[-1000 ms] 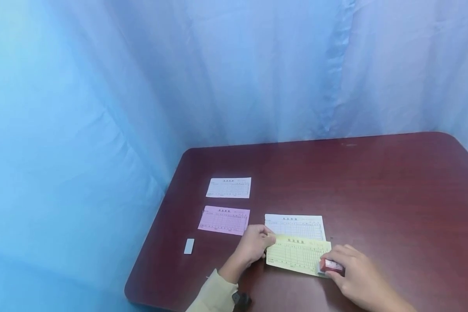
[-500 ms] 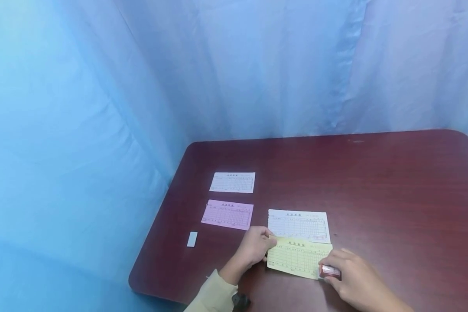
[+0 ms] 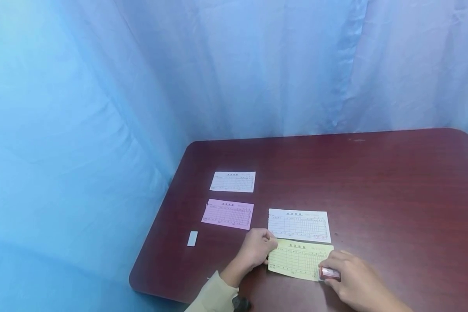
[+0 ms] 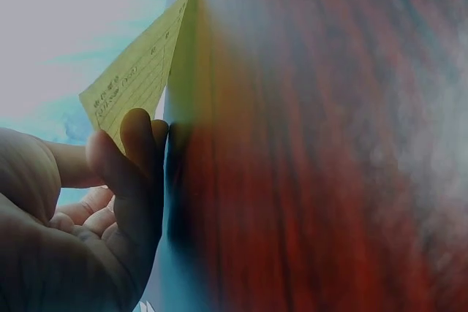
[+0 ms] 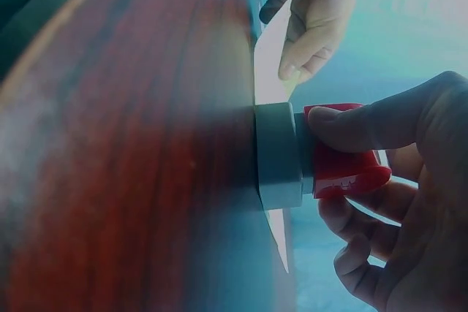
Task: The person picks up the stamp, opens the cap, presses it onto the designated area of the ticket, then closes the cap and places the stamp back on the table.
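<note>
A yellow printed form slip (image 3: 296, 259) lies at the front of the table, its left edge tilted up where my left hand (image 3: 255, 249) pinches it between thumb and fingers. In the left wrist view the raised slip (image 4: 135, 71) stands out above the fingertips. My right hand (image 3: 352, 275) grips a red and grey self-inking stamp (image 3: 329, 273) by its red top. The right wrist view shows the stamp's grey base (image 5: 279, 155) down against the slip's lower right corner. Just behind lies a white slip (image 3: 299, 225) with a small red mark at its lower right.
Further left a pink slip (image 3: 228, 214) and another white slip (image 3: 233, 182) lie flat on the dark red table (image 3: 394, 195). A small pale rectangular piece (image 3: 192, 238) rests near the left edge. Blue curtains (image 3: 257, 65) hang behind and to the left.
The yellow slip has slid slightly toward me, uncovering the white slip's lower edge and red mark. The stamp stays at the yellow slip's corner. The head view has shifted a little.
</note>
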The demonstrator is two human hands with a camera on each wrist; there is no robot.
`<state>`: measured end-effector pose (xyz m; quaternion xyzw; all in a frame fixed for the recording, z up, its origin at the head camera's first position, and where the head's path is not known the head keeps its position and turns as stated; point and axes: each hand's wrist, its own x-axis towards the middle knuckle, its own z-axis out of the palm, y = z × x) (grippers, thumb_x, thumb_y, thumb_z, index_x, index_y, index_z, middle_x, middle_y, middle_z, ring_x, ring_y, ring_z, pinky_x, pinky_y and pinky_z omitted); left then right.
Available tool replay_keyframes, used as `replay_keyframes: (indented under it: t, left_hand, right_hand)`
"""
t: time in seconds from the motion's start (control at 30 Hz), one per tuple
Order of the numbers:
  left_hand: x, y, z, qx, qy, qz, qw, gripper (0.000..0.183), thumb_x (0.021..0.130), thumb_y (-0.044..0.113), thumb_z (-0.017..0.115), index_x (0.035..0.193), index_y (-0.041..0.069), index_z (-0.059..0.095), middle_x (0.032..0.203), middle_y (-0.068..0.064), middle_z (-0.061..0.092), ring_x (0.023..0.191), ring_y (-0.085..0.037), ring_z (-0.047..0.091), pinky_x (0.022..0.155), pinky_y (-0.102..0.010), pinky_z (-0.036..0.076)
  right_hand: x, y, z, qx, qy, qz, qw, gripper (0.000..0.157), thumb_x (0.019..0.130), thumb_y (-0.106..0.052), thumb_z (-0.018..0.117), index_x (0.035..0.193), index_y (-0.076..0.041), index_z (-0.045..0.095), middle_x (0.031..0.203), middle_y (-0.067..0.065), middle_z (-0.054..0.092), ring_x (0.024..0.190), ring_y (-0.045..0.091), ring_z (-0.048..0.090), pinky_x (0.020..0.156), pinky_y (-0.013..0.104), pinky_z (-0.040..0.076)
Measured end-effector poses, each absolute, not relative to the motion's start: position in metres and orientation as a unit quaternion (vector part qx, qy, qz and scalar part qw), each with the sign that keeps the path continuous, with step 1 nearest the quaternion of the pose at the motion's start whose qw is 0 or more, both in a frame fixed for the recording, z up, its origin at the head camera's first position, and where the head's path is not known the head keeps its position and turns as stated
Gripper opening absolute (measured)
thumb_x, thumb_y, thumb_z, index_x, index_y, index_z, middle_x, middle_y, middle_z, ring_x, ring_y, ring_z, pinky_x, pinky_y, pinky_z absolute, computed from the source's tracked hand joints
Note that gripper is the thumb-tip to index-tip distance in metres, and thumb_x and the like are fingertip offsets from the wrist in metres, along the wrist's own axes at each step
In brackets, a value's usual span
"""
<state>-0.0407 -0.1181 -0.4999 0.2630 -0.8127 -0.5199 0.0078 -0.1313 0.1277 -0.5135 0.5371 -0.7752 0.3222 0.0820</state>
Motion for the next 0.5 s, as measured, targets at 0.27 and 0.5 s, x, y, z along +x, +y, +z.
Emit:
replay_keyframes:
  t: [0.27, 0.5]
  left_hand:
    - [-0.0412, -0.1176, -0.4988, 0.265, -0.818, -0.51, 0.008, 0.01, 0.085, 0.0, 0.065, 0.083, 0.009, 0.069, 0.064, 0.001, 0.057, 0.046, -0.01, 0.051, 0.038, -0.022, 0.044]
    - [-0.0397, -0.1175, -0.4987, 0.262, -0.82, -0.509, 0.008, 0.009, 0.086, 0.0, 0.066, 0.09, 0.006, 0.07, 0.064, 0.002, 0.057, 0.044, -0.009, 0.049, 0.039, -0.022, 0.045]
  right_hand:
    - [-0.1298, 0.1275, -0.5127, 0.532, -0.78, 0.319, 0.079, 0.042, 0.054, -0.008, 0.092, 0.082, -0.029, 0.069, 0.084, -0.025, 0.056, 0.076, 0.0, 0.053, 0.062, 0.029, 0.048]
    - [-0.1275, 0.1261, -0.5084, 0.515, -0.797, 0.307, 0.072, 0.041, 0.052, -0.008, 0.091, 0.078, -0.031, 0.069, 0.081, -0.029, 0.053, 0.074, -0.004, 0.049, 0.06, 0.028, 0.046]
